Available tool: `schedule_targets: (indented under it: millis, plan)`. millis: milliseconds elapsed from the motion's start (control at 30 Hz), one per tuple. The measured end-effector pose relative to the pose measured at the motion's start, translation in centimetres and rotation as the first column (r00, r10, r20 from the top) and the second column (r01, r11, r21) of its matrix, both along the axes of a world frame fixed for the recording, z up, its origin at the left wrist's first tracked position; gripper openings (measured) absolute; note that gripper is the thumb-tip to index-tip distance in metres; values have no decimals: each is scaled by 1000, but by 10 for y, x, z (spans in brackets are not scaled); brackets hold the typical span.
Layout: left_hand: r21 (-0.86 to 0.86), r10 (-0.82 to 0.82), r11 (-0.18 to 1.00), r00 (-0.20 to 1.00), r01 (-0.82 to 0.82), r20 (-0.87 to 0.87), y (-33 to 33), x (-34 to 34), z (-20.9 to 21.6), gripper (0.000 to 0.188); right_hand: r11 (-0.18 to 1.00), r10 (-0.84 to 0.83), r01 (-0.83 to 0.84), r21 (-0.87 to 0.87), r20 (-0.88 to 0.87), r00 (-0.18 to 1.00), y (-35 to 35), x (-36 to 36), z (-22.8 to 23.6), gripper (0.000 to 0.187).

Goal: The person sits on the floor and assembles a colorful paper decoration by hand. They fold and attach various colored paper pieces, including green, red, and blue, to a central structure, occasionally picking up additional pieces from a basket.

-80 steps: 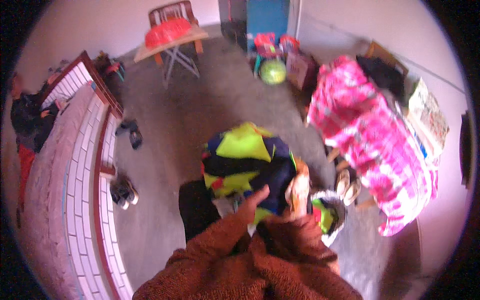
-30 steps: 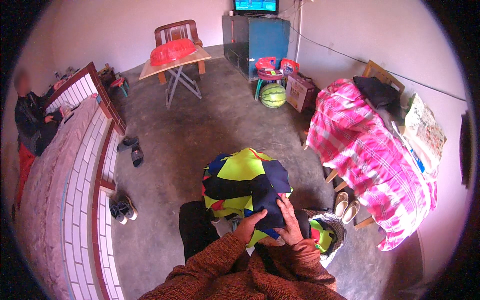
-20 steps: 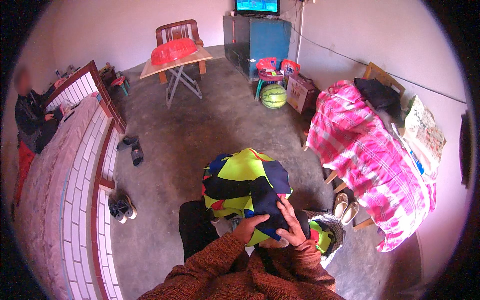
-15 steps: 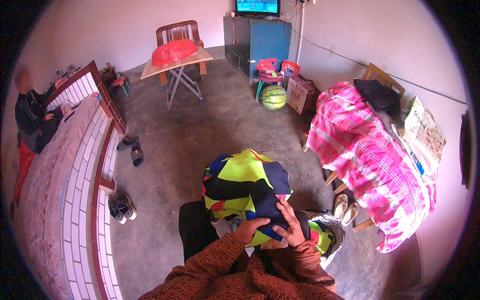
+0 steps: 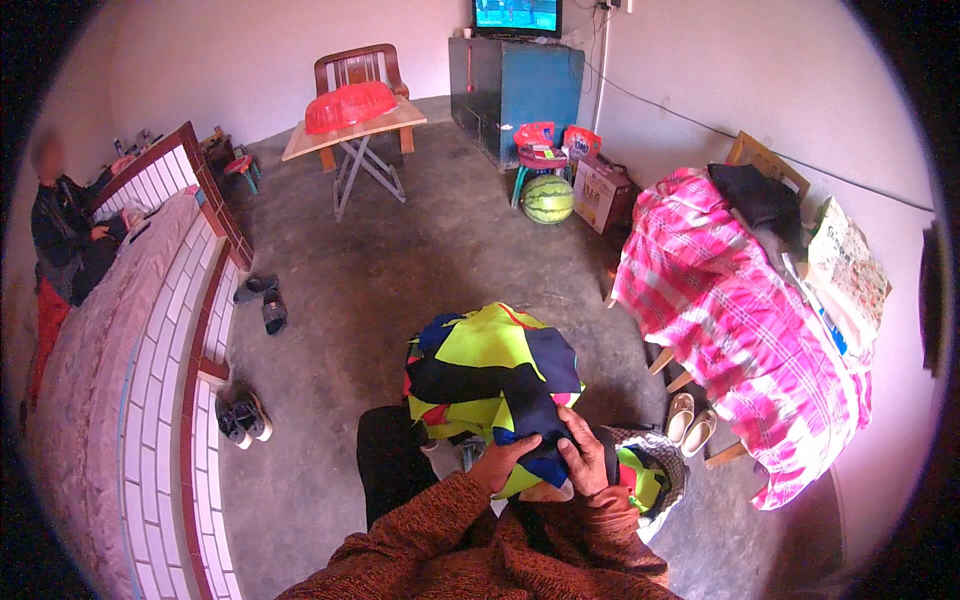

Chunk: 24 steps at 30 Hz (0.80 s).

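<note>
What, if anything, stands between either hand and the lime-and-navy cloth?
Nothing visible: the left hand and right hand already touch the lime-and-navy cloth at its near end. The left hand's fingers are mostly hidden.

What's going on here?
Someone has both hands on navy cloth at the near side of a neon-yellow and navy fabric heap: left hand with its thumb on top, right hand with fingers laid across it. More bright fabric sits in a patterned container to the right. Another person is by the pink-covered bed.
</note>
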<state>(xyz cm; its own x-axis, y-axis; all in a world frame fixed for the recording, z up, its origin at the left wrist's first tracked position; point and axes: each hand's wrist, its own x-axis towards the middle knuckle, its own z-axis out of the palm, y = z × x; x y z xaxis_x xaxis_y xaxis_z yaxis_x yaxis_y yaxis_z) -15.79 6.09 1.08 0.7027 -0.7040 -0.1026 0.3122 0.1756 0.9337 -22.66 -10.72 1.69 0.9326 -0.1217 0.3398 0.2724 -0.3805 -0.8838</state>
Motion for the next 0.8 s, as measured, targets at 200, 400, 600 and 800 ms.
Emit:
schedule_targets:
  millis: [200, 400, 600, 800]
  plan:
    - [-124, 12, 990, 933, -61, -359, -6, 2, -20, 35, 998, -1, 1, -58, -10, 1000, 8, -1, 11, 66]
    - [-120, 44, 988, 921, -98, -388, -8, 0, -11, 42, 990, -53, 55, -129, 16, 998, 17, -1, 10, 69]
    - [-83, 80, 989, 904, -126, -421, -6, -4, 6, 45, 992, -104, 105, -70, 26, 994, 16, -1, 5, 50]
    - [-29, -90, 996, 976, 86, -199, 1, -2, 4, 47, 977, -179, 173, 126, 30, 983, 15, -1, -2, 30]
